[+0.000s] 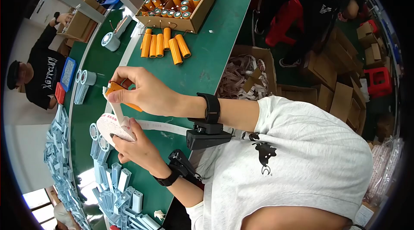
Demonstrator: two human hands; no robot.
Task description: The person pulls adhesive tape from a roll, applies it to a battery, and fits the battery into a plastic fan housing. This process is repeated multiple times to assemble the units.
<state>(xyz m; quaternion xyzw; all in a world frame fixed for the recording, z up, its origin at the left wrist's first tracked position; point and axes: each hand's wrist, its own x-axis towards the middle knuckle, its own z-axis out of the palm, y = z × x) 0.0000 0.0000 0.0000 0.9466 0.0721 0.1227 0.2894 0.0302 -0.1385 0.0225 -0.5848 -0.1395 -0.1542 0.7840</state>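
Observation:
My right hand [144, 92] pinches an orange cylindrical battery pack [115, 87] between thumb and fingers, partly hidden by them. In my left hand [140, 150] is a roll of white tape with red print [113, 127], its thumb pressed near the edge. A short white strip [117, 110] spans from the roll up to the battery pack. Another long strip [166, 127] trails right from the roll, passing behind the black device on my right wrist. Several loose orange battery packs [160, 44] with wires lie beyond my right hand.
A cardboard box [200, 18] full of battery packs stands on the green table [202, 64]. Pale blue plastic housings [123, 195] pile up at lower left, with round-headed blue parts [111, 40] farther along. A carton of discarded strips [263, 64] sits beside the table. A co-worker [43, 70] is opposite.

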